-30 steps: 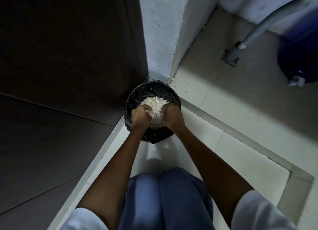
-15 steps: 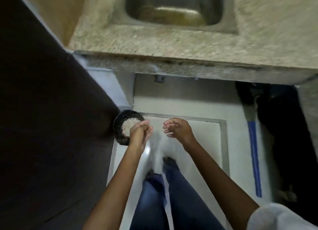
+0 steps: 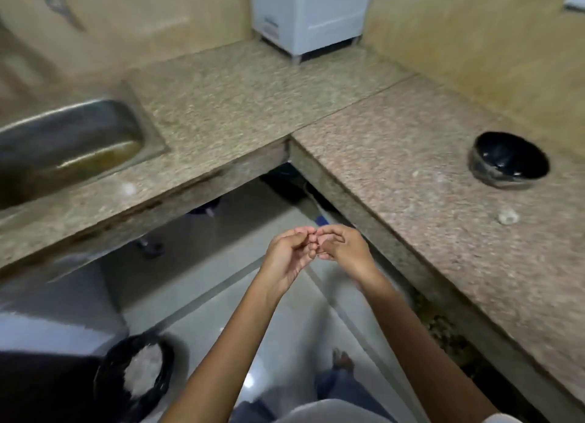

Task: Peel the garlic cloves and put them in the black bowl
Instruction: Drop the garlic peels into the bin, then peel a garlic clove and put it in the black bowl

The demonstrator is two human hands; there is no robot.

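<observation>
Since half a second ago the view has swung up from the floor to the countertop, and both hands, then apart beside the lined bin, have come together in front of the body.

Head view: both forearms reach forward and up from the bottom edge, meeting over the floor just short of the counter's inner corner. The left hand [image 3: 286,258] is turned with its palm toward the right one, fingers curled inward. The right hand [image 3: 345,251] faces it with knuckles up and fingers bent. The fingertips [image 3: 311,232] of the two hands touch, and whether anything small is pinched between them cannot be made out. The black bowl [image 3: 509,159] stands upright on the right-hand stretch of counter [image 3: 395,156], well apart from the hands, and its inside looks dark and glossy. A small pale lump [image 3: 507,216] lies on the counter near the bowl. The bin [image 3: 110,368], holding pale peelings, sits on the floor at lower left. A steel sink [image 3: 63,144] is set into the counter at left.
</observation>
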